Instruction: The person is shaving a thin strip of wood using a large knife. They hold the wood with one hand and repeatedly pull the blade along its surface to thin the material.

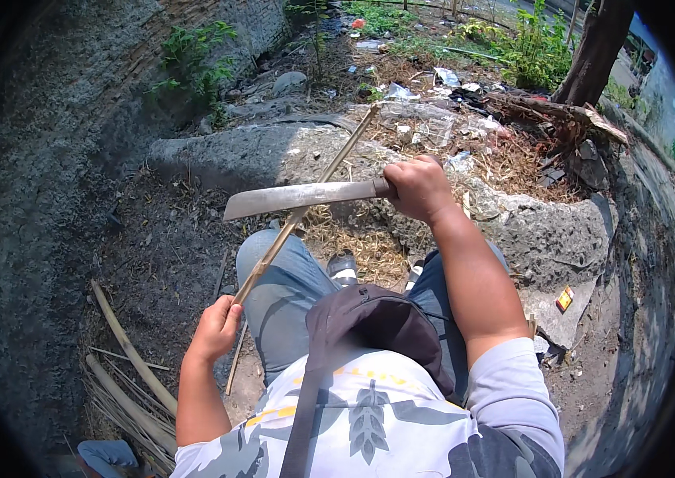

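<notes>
My right hand [419, 190] is closed round the dark handle of a machete [297, 199]. Its broad, worn blade points left and lies across a long, thin strip of split wood or bamboo [337, 157]. The lower end of that strip is gripped in my left hand [216, 328], beside my left knee. From there it slants up and away to the right, passing the blade near its middle. Whether the edge bites into the strip or only touches it, I cannot tell.
A low concrete slab [218, 155] crosses the ground ahead, with pale shavings [361, 243] between my feet. Long sticks [134, 350] lie at the lower left, near a rough wall [50, 159]. A tree trunk [596, 52] and scattered litter [446, 77] are farther off. A small yellow packet [564, 299] lies right.
</notes>
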{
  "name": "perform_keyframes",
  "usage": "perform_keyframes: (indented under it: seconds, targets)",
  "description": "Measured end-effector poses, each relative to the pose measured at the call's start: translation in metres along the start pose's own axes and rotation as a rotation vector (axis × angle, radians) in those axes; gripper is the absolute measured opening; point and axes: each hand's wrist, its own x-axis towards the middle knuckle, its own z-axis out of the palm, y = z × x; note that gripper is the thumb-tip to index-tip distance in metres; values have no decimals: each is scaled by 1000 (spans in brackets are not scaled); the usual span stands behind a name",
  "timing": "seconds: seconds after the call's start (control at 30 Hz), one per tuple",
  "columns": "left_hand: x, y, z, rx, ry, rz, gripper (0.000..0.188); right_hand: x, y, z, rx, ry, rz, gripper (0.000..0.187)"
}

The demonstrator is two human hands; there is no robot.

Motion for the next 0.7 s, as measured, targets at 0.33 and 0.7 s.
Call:
perform_keyframes:
  seconds: [0.33, 0.7]
  targets:
    - [-23, 18, -26, 198, -2, -65, 22, -22, 55, -1, 194, -332, 761, 24]
    - [-27, -4, -11, 188, 142, -11, 27, -13, 30, -1, 174, -385, 667, 28]
